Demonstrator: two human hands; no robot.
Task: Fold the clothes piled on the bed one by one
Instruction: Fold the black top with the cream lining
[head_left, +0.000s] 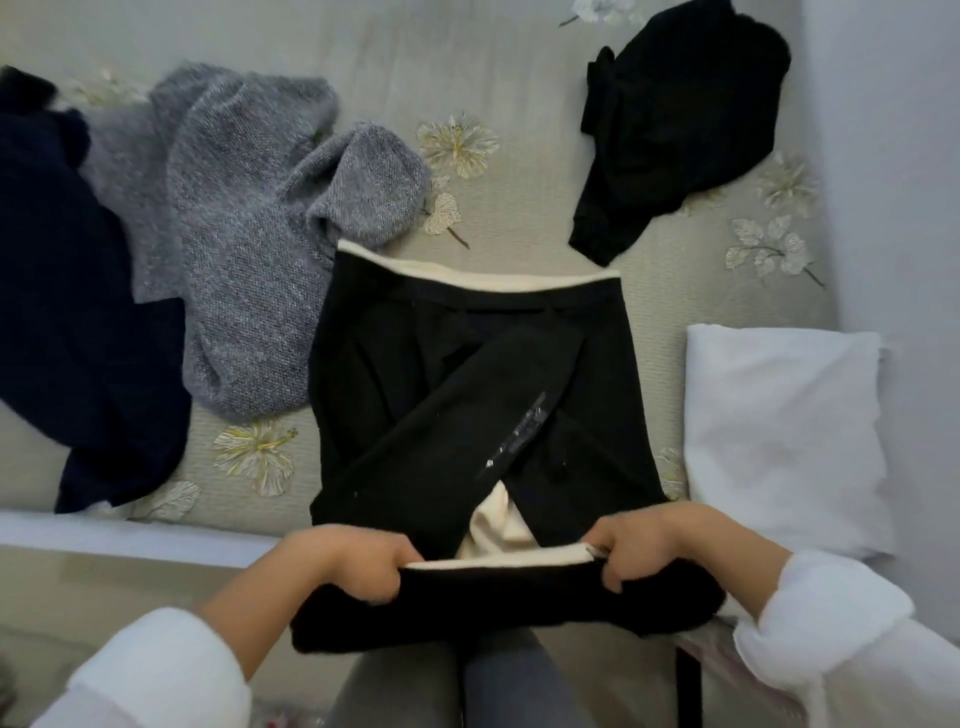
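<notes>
At bed's near edge, grips top's hem at its corners with left hand and right hand; seems soft, thick, floppy, best held there.

My left sleeve and right sleeve were white, soft and fleecy, bunched thick at their ends well above the wrists. My left hand and right hand were bare. I wore dark grey trousers.

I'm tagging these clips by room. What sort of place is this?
Likely a bedroom: a bed with a flower-patterned cover, a white pillow, and a grey sweater among clothes lying on it.
</notes>
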